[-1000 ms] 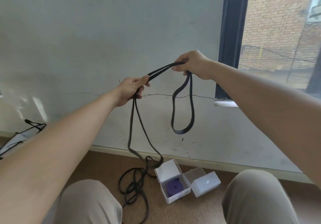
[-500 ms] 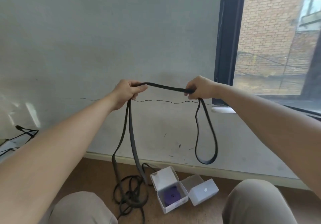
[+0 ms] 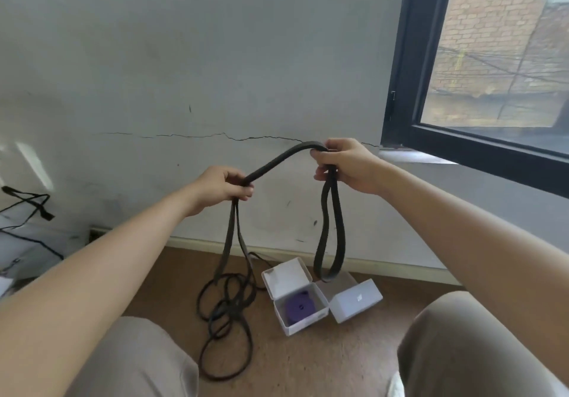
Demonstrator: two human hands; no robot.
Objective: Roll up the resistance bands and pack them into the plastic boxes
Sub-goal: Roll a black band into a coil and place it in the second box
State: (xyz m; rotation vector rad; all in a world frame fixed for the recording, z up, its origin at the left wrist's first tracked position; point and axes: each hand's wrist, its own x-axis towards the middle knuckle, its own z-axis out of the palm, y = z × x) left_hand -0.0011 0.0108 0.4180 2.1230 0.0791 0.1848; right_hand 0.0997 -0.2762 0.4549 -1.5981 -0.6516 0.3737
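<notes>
Two hands: both were raised in front of the wall, each gripping the same band.
Left hand [image 3: 223,185]: the fingers were curled tight round the black resistance band [image 3: 277,161]. This hand sat lower than the other.
Right hand [image 3: 345,165]: the fingers and thumb were closed round the band at its highest point.
Band, appearance: black, flat, narrow and matte. It was one long strap, doubled so that two strands ran together between the hands.
Band, span: the doubled length rose in a slack arch from the left hand up to the right hand.
Band, right end: a closed loop hung from the right hand, its bottom in front of the boxes. Contact with them could not be determined.
Band, left end: two strands dropped from the left hand to the brown floor [image 3: 338,362] and ended in a loose tangle of coils just left of the open box.
Open box [image 3: 303,324]: white plastic, on the floor near the skirting, lid tipped back. A rolled purple band [image 3: 300,306] lay inside.
Second box [image 3: 357,301]: white, just right of the first and against it. Its contents could not be determined.
Surroundings: a cracked grey wall [image 3: 215,58] and a black-framed window [image 3: 403,58] at right.
</notes>
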